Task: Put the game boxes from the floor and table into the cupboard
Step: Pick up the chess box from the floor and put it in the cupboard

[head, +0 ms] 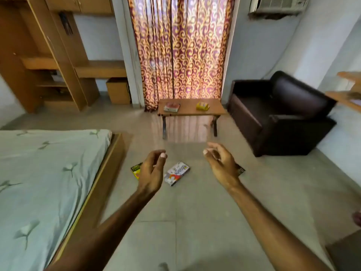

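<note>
On the floor: white game box [176,173] between the hands; yellow-green box [135,170], dark box [241,170] partly behind them.
On the bench [187,112]: red box [172,107], yellow box [202,106].
Left hand [151,171], right hand [220,163]: fingers loosely curled, empty.

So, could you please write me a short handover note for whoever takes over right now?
Left hand and right hand: both empty, fingers loosely curled, over the floor.
Floor: yellow box by the left hand, white box between the hands, dark box partly behind the right hand.
Table: red box, yellow carton.
Done: none picked up. Left: all five into the cupboard, far left.
</note>
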The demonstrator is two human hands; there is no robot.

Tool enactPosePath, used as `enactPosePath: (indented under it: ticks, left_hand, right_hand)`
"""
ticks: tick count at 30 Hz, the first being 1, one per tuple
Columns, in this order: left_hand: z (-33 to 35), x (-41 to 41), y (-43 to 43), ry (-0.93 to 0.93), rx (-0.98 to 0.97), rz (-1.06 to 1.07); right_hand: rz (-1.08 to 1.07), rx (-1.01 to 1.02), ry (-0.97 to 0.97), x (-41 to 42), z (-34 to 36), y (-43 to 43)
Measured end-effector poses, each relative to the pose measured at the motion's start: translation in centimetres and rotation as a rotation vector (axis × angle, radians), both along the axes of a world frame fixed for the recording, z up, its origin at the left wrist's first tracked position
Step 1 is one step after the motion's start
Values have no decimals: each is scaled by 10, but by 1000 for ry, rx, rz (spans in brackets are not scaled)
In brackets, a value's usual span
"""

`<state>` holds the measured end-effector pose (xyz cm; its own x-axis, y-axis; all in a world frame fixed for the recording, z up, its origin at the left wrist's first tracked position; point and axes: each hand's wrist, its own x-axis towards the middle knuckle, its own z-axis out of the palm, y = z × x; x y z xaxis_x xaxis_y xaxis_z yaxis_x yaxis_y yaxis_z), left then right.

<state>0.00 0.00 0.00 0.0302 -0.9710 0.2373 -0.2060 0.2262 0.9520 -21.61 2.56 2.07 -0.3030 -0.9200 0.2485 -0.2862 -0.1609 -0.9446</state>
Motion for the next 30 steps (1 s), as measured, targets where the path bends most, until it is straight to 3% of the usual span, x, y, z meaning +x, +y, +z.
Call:
enactPosePath:
  ticks: [6,16,30]
  left_hand:
    - [-68,-19,-60,64,203,-99]
    - [-109,-85,-236,-186,361,-220]
    - [-143,-299,-492,-349,425,-438]
  right_hand:
    - [-44,244,-29,-3,-80,-53]
    - [-266,423,-61,-58,-117,-189]
    - [-395,592,-158,-266,-167,-419]
